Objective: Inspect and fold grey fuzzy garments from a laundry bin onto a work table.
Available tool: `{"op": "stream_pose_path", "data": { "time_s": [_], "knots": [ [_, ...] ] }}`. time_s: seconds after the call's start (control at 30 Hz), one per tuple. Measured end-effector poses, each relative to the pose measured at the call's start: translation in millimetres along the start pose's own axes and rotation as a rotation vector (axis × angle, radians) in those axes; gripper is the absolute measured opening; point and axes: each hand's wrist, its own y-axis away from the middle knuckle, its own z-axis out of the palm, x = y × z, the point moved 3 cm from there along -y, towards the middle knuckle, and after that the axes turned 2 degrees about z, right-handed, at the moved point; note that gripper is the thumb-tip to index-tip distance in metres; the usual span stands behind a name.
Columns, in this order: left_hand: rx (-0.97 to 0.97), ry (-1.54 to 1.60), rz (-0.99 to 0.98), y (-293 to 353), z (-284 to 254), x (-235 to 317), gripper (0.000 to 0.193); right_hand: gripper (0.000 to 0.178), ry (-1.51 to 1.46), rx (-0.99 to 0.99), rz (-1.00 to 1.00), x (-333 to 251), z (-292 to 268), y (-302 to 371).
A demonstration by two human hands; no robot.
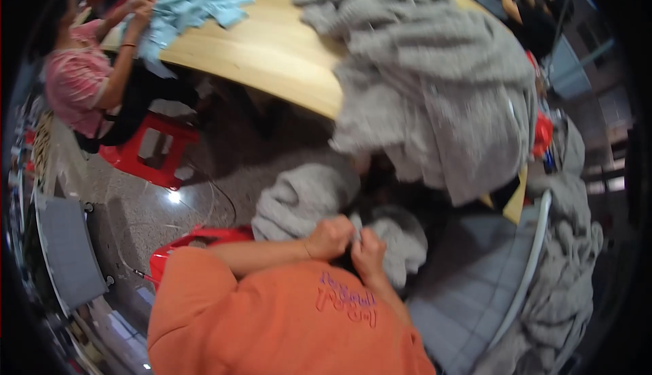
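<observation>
A fluffy grey cloth [302,195] lies bunched over my lap, one part to the left of my hands and another to the right. My left hand [331,237] is closed, its fingers pinched on an edge of this cloth. Close beside it, my right hand [369,249] is also closed on the cloth, and a small pale bit shows between the two hands. The exact part under the fingertips is too small and blurred to make out.
Ahead, a wooden table [265,52] bears a large heap of grey cloth [435,69] hanging over its edge, plus light blue strips [204,2]. A person in pink [81,80] sits on a red stool [153,147]. More grey cloth [560,293] drapes over a cart [468,287] at right.
</observation>
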Motion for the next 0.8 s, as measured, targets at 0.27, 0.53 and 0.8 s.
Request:
{"op": "stream_pose_path", "data": {
  "time_s": [0.27,0.53,0.8],
  "knots": [
    [-0.282,0.087,-0.425,-3.3,-33.6,-36.1,0.010,0.007,-0.168,0.104,0.314,32.7,-10.4,1.1],
    [-0.462,0.161,-0.559,4.8,-61.2,-40.3,0.014,0.027,0.141,-0.086,-0.100,37.3,-26.9,13.7],
    [-0.552,-0.280,0.074,62.6,-88.3,-29.3,0.015,0.030,0.461,0.354,0.004,83.9,-77.0,80.9]
  ]
}}
